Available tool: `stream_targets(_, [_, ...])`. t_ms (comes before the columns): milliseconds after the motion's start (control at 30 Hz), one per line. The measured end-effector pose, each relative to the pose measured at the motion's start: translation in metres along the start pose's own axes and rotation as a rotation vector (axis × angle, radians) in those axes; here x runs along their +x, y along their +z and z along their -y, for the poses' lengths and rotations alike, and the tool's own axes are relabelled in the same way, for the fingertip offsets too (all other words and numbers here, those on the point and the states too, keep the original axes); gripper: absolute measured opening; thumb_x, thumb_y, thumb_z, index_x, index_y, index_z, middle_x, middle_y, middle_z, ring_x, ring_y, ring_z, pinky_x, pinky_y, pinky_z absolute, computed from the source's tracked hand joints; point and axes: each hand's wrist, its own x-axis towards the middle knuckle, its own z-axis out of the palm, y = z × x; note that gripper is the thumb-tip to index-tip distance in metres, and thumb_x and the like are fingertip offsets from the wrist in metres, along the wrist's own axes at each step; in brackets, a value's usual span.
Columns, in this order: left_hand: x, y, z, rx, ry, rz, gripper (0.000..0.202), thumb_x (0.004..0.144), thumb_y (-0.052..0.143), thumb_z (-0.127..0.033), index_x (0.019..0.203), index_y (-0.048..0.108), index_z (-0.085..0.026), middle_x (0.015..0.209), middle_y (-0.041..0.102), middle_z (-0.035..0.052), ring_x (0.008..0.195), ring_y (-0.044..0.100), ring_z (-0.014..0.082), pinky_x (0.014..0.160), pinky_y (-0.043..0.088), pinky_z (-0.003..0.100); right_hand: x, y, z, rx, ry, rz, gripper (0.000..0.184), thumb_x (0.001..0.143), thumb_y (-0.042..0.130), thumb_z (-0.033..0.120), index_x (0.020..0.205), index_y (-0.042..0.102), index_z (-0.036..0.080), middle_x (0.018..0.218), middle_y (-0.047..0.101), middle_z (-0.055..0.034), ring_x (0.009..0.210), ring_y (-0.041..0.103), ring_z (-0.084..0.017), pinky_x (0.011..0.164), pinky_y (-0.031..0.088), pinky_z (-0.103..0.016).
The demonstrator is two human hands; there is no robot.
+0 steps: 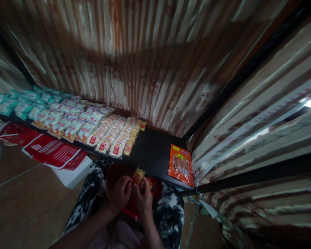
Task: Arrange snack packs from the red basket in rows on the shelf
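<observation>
Between my two hands is a small yellow snack packet in clear wrapping with an orange-red label. My left hand pinches its left side, and my right hand grips it from the right. Both hands are just in front of the black shelf, above a red basket between my legs. On the shelf, a column of similar yellow packets stands beside rows of round wrapped crackers. Part of the basket's contents is hidden by my hands.
White-and-blue snack bags and green bags fill the shelf's left side. A flat orange-red bag lies at its right end. Red baskets and a white box are at lower left. Striped curtains hang behind and at right.
</observation>
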Motion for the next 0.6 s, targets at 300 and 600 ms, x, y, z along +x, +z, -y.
stream_targets(300, [0.046,0.006,-0.016,-0.085,-0.02,0.013,0.024,0.082,0.038,-0.014,0.096,0.057,-0.019,0.097,0.064,0.0078,0.094,0.061,0.0175,0.086,0.051,0.034,0.045,-0.009,0.035,0.13,-0.036,0.125,0.048,0.077,0.056,0.044,0.115,0.05,0.016,0.098,0.07,-0.0102,0.085,0.068,-0.021,0.074,0.054,-0.031])
stream_targets(600, [0.085,0.036,-0.009,-0.152,-0.093,0.044,0.028,0.081,0.039,-0.014,0.101,0.057,-0.017,0.106,0.062,0.0105,0.102,0.059,0.0187,0.094,0.048,0.038,0.099,-0.014,0.039,-0.201,-0.217,-0.021,0.04,0.074,0.056,0.042,0.104,0.064,0.016,0.089,0.064,-0.0093,0.078,0.062,-0.021,0.072,0.05,-0.032])
